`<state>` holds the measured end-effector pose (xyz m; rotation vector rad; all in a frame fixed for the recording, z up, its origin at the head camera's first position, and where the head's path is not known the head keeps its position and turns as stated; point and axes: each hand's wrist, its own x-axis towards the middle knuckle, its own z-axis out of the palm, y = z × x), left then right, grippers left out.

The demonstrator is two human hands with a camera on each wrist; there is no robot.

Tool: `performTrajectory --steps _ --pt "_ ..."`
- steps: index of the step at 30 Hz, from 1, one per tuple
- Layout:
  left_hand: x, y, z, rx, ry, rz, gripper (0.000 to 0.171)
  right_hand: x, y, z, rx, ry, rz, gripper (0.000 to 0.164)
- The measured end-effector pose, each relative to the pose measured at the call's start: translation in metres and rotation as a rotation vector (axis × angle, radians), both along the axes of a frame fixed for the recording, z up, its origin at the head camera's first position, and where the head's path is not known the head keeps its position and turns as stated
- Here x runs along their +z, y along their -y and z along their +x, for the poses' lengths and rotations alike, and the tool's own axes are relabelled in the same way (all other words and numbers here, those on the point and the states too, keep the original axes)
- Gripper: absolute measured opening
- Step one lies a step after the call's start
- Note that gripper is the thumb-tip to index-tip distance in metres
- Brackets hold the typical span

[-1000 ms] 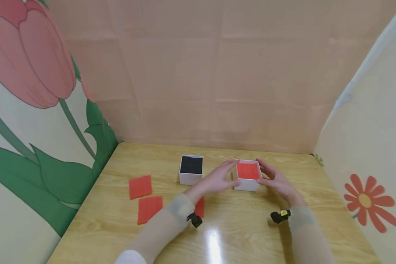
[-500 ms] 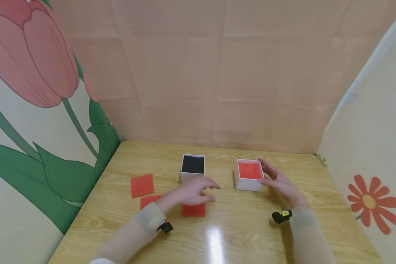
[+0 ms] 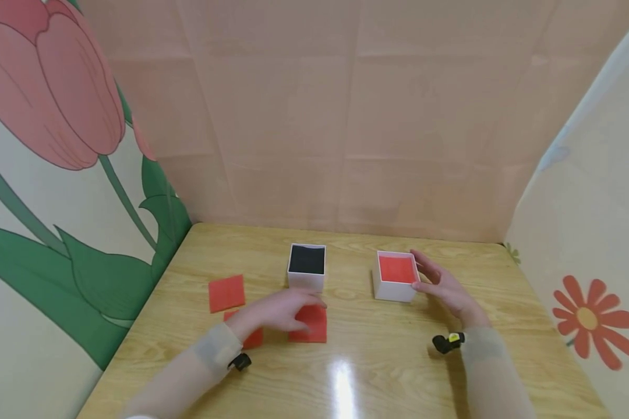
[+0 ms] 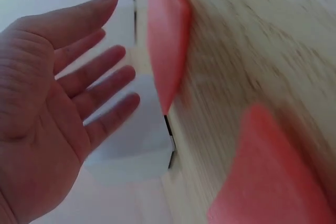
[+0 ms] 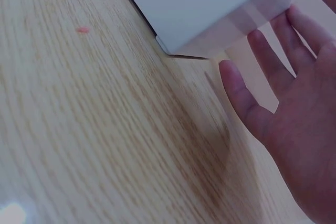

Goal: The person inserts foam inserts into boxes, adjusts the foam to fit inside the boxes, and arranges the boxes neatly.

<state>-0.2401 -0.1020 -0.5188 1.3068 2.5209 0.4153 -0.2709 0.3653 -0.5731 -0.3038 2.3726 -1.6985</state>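
Note:
In the head view my left hand hovers above a flat red square pad in front of the left white box. The left wrist view shows its fingers loosely extended, with nothing in the palm, and the red pad apart from the fingertips. My right hand rests at the right side of a white box whose top is filled with red material. Some right fingertips touch the box wall; the thumb is largely cut off in the right wrist view.
Another white box with a black top stands behind my left hand. More red pads lie to the left, one at the far left and one partly under my left wrist. Printed cloth walls surround the wooden table.
My left hand has left the red-topped box and moved left and toward the front, to above the nearest red pad. The right hand has stayed at the red-topped box.

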Motion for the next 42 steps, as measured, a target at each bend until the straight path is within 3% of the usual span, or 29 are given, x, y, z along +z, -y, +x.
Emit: performTrajectory --steps 7,17,31,42 --pt "-0.007 0.006 0.005 0.138 -0.03 -0.021 0.08 -0.001 0.0 -0.001 -0.003 0.005 0.008 0.091" --pt "-0.022 0.004 0.012 0.169 -0.073 -0.099 0.102 -0.003 0.0 -0.001 0.002 0.016 0.008 0.091" --pt "-0.02 -0.001 0.014 0.154 -0.12 -0.11 0.092 0.001 0.001 0.001 -0.001 0.017 0.03 0.09" --pt "-0.022 -0.003 0.011 0.176 -0.102 -0.099 0.088 -0.001 0.001 -0.001 -0.004 0.01 0.033 0.092"
